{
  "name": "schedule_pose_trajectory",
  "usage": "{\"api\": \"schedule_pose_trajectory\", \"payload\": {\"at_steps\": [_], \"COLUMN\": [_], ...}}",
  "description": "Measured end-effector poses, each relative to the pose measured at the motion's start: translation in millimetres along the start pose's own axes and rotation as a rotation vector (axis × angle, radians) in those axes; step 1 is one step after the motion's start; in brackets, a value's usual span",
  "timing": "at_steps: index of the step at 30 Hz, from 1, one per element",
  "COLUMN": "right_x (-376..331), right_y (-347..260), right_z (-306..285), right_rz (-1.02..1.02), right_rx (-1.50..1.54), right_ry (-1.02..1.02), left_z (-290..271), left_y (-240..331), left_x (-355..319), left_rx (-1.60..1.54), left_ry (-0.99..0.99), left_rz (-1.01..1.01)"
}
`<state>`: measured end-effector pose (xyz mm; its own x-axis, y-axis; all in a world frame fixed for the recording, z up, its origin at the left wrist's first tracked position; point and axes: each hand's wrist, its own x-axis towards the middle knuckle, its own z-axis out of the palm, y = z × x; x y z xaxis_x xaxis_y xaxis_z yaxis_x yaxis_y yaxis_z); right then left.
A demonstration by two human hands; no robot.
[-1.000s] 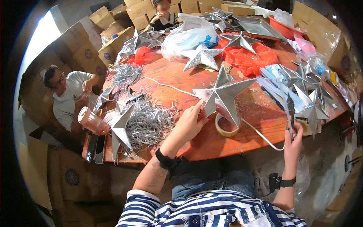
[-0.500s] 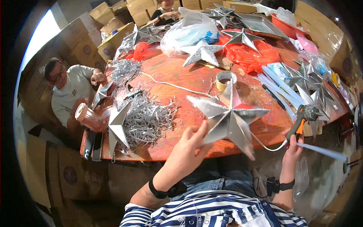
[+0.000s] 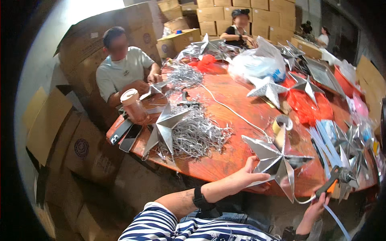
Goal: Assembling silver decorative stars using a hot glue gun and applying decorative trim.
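Observation:
My left hand [image 3: 250, 175] is closed on a silver foil star [image 3: 283, 160], gripping one of its lower points above the near edge of the table. In my right hand [image 3: 317, 204], low at the right, is a hot glue gun [image 3: 333, 180] with a dark body and orange trigger. A pale glue stick [image 3: 337, 222] trails from its back end, and a white cord runs off the handle. Left of the held star lies a heap of silver tinsel [image 3: 201, 134], with another silver star [image 3: 165, 127] leaning at its left side.
A tape roll [image 3: 282, 123], a bundle of glue sticks [image 3: 326, 140] and more stars [image 3: 267, 89] lie on the red table [image 3: 225, 168]. Phones [image 3: 130, 137] and a lidded cup [image 3: 134, 106] stand left. A co-worker [image 3: 124, 70] handles a star; another person [image 3: 238, 30] sits at the back.
The view has swung left, so the table and people sit further right in it. Both hands keep hold of the star and the glue gun.

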<state>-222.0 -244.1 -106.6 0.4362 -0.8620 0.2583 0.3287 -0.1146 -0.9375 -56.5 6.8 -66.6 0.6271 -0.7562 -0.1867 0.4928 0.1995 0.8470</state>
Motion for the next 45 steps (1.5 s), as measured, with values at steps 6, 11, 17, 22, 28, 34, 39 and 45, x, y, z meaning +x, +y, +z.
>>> {"api": "schedule_pose_trajectory", "payload": {"at_steps": [6,11,17,22,28,34,39,45], "right_x": [2.4,2.8,-10.5,-32.3,-45.0,-50.3,-38.4,-35.3], "right_y": [-15.5,-47.1,-76.6,-96.7,-94.4,-86.2,-82.7,-99.1], "right_z": [12.1,41.2,67.8,102.0,102.9,97.3,96.3,120.9], "right_rz": [0.008,-0.099,0.033,0.109,0.178,0.199,0.083,0.137], "right_rx": [0.089,0.052,0.041,0.139,0.172,0.175,0.186,0.184], "right_ry": [-0.258,-0.458,-0.713,-0.880,-0.898,-0.861,-0.664,-0.407], "left_z": [-3.0,4.9,37.3,59.8,67.7,74.3,91.6,99.4], "left_y": [29.0,67.0,72.5,43.3,49.4,35.3,50.2,34.1], "left_x": [-7.5,-40.1,-53.5,-39.0,-34.3,-22.3,-21.2,-9.0], "left_rx": [0.291,1.240,1.312,1.036,0.765,0.344,0.746,0.288], "left_ry": [-0.005,0.243,0.051,-0.174,-0.162,-0.121,-0.012,-0.139], "left_rz": [0.011,0.098,0.697,0.510,0.427,0.460,0.735,0.480]}}
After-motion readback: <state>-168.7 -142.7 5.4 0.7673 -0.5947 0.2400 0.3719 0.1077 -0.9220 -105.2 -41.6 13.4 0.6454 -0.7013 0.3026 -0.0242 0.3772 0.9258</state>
